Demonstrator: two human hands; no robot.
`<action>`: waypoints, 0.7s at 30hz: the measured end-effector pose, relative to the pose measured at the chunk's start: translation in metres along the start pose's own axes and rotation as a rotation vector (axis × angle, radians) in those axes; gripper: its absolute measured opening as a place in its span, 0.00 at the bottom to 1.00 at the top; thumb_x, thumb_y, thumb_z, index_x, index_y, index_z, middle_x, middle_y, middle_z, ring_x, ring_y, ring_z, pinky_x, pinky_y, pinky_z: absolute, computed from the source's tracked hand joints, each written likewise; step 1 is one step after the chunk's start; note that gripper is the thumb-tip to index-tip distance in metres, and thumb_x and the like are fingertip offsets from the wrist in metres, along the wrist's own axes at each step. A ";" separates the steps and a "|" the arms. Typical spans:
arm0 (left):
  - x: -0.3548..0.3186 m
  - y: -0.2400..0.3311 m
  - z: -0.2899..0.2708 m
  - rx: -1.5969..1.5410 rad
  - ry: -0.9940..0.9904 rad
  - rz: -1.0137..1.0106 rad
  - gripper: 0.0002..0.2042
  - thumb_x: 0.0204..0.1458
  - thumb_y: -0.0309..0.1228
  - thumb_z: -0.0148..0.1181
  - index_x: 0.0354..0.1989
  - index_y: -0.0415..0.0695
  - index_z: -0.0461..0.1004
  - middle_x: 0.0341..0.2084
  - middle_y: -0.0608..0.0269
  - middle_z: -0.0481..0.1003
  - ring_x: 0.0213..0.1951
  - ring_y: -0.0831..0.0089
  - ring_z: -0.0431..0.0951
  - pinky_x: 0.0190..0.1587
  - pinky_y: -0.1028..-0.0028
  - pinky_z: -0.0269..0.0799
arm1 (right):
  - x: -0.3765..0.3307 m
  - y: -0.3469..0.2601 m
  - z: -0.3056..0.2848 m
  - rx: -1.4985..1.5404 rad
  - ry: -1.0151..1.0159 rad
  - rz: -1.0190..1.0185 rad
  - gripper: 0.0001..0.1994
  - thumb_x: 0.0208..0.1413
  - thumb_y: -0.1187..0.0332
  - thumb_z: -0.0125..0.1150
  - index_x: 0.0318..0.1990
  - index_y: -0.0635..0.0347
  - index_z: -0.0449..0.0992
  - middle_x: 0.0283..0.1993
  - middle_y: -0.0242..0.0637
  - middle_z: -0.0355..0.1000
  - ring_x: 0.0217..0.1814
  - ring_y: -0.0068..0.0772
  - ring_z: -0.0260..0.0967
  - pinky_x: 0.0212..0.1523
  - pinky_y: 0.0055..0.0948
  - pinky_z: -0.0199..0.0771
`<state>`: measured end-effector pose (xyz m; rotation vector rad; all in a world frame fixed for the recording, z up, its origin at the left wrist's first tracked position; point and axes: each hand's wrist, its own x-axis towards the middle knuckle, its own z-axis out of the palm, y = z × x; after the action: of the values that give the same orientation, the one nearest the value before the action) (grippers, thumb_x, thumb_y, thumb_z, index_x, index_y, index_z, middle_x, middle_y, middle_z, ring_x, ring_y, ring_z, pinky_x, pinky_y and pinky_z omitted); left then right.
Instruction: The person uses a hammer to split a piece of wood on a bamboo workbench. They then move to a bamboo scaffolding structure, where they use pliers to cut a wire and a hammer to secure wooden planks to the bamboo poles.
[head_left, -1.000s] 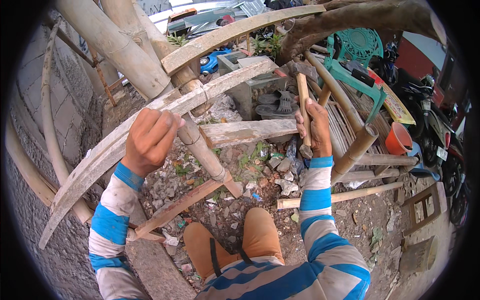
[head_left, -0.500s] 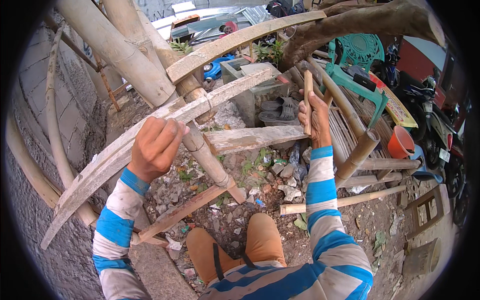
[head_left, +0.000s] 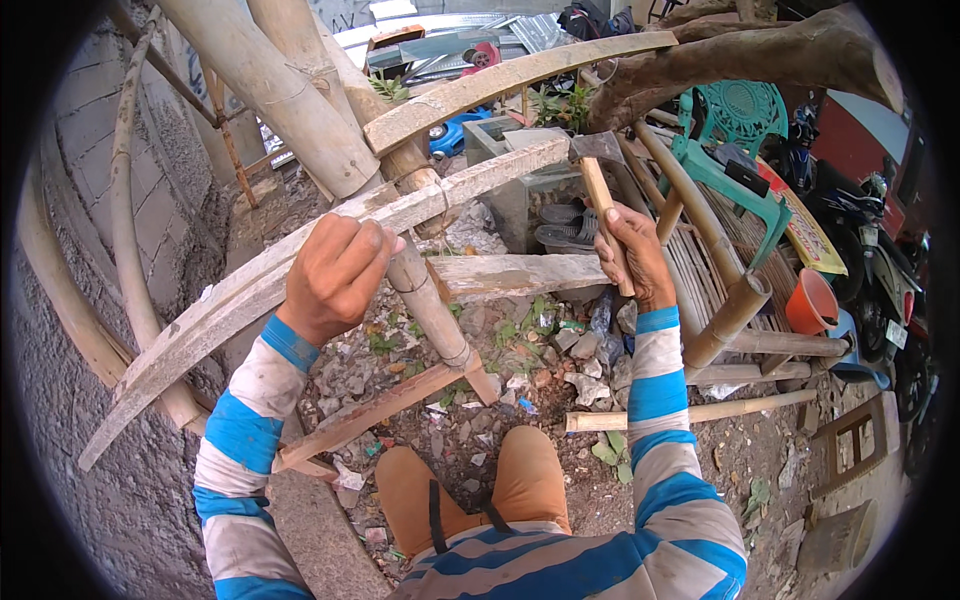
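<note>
My left hand (head_left: 340, 275) is closed in a fist around a long, pale wooden batten (head_left: 500, 172), which slants from lower left to upper right. A second length of wood (head_left: 225, 258) lies along its left part. The batten crosses a bamboo post (head_left: 428, 305) just right of the fist. In my right hand (head_left: 640, 255) is a hatchet (head_left: 612, 225), gripped by its light wooden handle. Its dark grey metal head is up by the batten's far right end; whether they touch, I cannot tell.
Thick bamboo poles (head_left: 275, 95) lean at upper left, near a curved plank (head_left: 500, 85). A horizontal board (head_left: 520, 275) spans the middle. Rubble covers the ground. On the right are a bamboo bench (head_left: 715, 320), a green plastic chair (head_left: 745, 180) and an orange bucket (head_left: 808, 303).
The hatchet's handle has tilted from nearly upright to leaning left, and its metal head has come into sight. My left hand stays on the batten. The whole view has shifted slightly.
</note>
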<state>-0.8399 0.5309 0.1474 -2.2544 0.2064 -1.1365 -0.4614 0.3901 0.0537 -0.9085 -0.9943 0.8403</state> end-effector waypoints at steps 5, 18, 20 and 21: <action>0.001 0.000 0.004 0.019 0.015 0.030 0.14 0.41 0.22 0.71 0.37 0.29 0.79 0.32 0.54 0.74 0.29 0.62 0.73 0.30 0.63 0.66 | -0.029 0.022 0.037 -0.231 0.359 -0.299 0.21 0.72 0.60 0.55 0.62 0.68 0.70 0.22 0.30 0.66 0.15 0.17 0.61 0.12 0.18 0.60; -0.001 0.002 0.006 0.085 0.016 0.002 0.12 0.43 0.22 0.70 0.36 0.31 0.79 0.30 0.57 0.74 0.30 0.63 0.73 0.35 0.64 0.68 | -0.098 0.120 0.186 -0.723 0.268 -0.771 0.22 0.71 0.69 0.55 0.64 0.76 0.64 0.41 0.47 0.77 0.37 0.33 0.76 0.37 0.31 0.76; -0.001 0.002 0.008 0.082 0.014 0.003 0.12 0.43 0.23 0.69 0.36 0.31 0.80 0.30 0.57 0.73 0.31 0.63 0.73 0.36 0.63 0.68 | -0.091 0.125 0.194 -0.713 0.283 -0.816 0.21 0.69 0.70 0.57 0.63 0.76 0.66 0.43 0.50 0.78 0.39 0.37 0.77 0.38 0.33 0.77; -0.001 0.001 0.007 0.085 0.010 0.003 0.11 0.43 0.23 0.69 0.36 0.31 0.80 0.30 0.57 0.73 0.31 0.63 0.73 0.36 0.63 0.68 | -0.086 0.123 0.200 -0.680 0.304 -0.826 0.19 0.68 0.70 0.57 0.60 0.75 0.70 0.42 0.52 0.78 0.39 0.43 0.78 0.39 0.36 0.78</action>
<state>-0.8347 0.5335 0.1423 -2.1732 0.1621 -1.1338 -0.6958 0.4073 -0.0321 -1.0167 -1.2583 -0.3537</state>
